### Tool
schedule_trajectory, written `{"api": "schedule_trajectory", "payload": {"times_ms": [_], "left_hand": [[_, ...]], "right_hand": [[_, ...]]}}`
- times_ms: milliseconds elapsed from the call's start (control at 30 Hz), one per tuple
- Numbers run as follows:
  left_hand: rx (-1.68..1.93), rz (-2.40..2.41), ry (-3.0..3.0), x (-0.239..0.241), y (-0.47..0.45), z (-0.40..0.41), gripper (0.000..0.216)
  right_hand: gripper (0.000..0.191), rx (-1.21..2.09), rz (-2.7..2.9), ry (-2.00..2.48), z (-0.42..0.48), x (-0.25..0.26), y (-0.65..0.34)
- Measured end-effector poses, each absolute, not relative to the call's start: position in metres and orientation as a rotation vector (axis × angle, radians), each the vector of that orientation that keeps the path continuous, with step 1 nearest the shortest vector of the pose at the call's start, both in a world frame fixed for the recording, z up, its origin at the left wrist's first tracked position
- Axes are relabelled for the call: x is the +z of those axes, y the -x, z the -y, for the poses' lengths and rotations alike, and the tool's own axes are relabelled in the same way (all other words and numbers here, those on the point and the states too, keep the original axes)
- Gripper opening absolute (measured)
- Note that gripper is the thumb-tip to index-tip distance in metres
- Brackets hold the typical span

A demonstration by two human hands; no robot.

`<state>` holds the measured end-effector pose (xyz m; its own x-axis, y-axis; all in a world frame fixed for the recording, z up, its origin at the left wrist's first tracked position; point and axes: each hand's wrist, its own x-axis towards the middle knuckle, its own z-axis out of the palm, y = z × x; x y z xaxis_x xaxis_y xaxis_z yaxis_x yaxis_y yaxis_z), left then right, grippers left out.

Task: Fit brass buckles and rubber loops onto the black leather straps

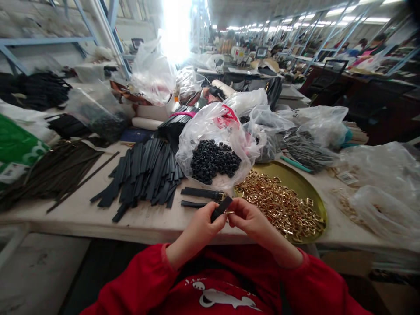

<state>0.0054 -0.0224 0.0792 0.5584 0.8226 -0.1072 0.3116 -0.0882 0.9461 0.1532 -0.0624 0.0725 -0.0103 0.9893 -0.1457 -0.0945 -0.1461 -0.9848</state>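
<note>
Between the thumb and fingers of my left hand (208,222) is a short black strap (221,209), tilted up to the right. My right hand (246,213) pinches a small gold buckle (229,212) against the strap's end; the fingers hide part of it. Just behind my hands lie a strap with a gold buckle on its end (201,192) and another black strap (193,204). To the right, a round gold tray (320,205) bears a heap of gold buckles (282,201). An open plastic bag (190,140) beyond my hands holds many small black loops (215,161).
A pile of black straps (144,173) lies left of the bag, with long dark brown strips (62,168) farther left. More plastic bags (315,122) crowd the back and right. The table's front edge (131,236) runs close before my body.
</note>
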Motion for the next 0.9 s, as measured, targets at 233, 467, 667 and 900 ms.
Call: {"api": "schedule_trajectory", "payload": {"times_ms": [233, 467, 667, 900], "left_hand": [[0.669, -1.072, -1.586, 0.079, 0.012, 0.032, 0.018], [0.581, -1.062, -1.527, 0.072, 0.014, 0.032, 0.019], [0.449, -1.028, -1.407, 0.070, 0.015, 0.031, 0.023], [0.444, -0.970, -1.582, 0.066, 0.019, 0.029, 0.028]], "right_hand": [[0.027, 1.469, 1.007, 1.155, 0.072, 0.069, -0.129], [0.045, 1.366, 1.216, 1.263, 0.079, 0.046, -0.134], [0.040, 1.471, 1.053, 1.131, 0.079, 0.046, -0.134], [0.023, 1.432, 0.778, 1.205, 0.071, 0.047, -0.137]]}}
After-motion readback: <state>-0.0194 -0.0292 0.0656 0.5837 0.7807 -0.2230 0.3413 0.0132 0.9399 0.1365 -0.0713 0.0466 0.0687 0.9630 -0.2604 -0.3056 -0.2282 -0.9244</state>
